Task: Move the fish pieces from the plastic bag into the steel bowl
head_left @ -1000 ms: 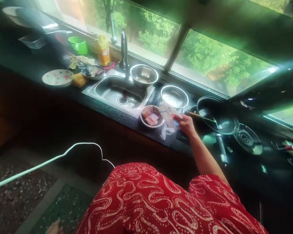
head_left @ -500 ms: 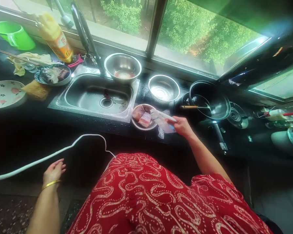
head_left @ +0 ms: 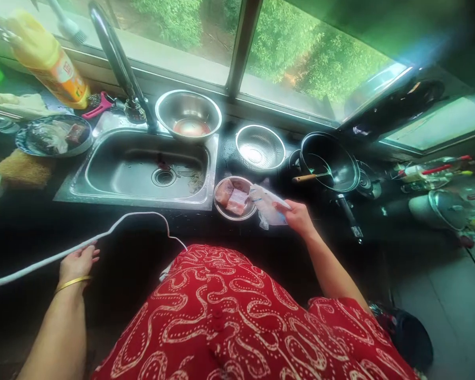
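While the right hand [head_left: 298, 217] pinches the whitish plastic bag [head_left: 269, 206] just right of frame centre | left hand [head_left: 78, 260], lower left, fingers loosely parted by white cable [head_left: 132, 215], contact unclear | bag likely light, limp, slippery if wet; best grip: bunched edge | bag's left end at meat bowl's [head_left: 234, 217] rim

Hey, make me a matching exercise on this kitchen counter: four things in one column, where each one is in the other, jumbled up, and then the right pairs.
Things
1. plastic bag
2. pieces of meat
3. wooden-handled utensil
4. yellow bottle

Places
A. with its handle reaching out of the black pan
B. left of the faucet in the picture
C. held in the right hand
D. in the small metal bowl

Right pairs: 1-C, 2-D, 3-A, 4-B
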`<action>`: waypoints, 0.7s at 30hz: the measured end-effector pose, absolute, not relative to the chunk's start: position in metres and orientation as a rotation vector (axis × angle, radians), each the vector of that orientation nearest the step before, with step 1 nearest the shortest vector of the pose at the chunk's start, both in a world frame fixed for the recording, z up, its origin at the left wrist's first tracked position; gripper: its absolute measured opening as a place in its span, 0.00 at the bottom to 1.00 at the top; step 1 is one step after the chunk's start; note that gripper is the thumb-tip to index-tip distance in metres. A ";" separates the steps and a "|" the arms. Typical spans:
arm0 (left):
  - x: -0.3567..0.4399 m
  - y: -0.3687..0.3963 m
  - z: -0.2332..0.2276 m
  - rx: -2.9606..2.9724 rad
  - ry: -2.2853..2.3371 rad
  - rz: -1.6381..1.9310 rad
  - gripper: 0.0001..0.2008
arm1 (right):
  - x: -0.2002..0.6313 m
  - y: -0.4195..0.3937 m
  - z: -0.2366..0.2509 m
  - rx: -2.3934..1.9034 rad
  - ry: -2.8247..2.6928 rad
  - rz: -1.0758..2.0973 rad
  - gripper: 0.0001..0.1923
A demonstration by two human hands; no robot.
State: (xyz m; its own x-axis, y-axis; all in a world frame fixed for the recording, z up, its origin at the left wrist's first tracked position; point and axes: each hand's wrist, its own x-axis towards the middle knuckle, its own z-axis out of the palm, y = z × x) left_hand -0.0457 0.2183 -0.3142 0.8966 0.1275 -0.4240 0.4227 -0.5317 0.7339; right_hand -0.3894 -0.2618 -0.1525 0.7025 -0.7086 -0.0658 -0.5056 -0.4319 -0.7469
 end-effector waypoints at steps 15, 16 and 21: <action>0.001 0.209 -0.316 2.070 0.395 -0.501 0.10 | -0.386 -0.250 -0.164 -2.085 1.207 -0.499 0.24; 0.003 0.209 -0.315 2.073 0.395 -0.499 0.10 | -0.387 -0.249 -0.163 -2.081 1.213 -0.498 0.24; 0.008 0.210 -0.315 2.100 0.399 -0.495 0.11 | -0.379 -0.242 -0.159 -2.036 1.136 -0.515 0.23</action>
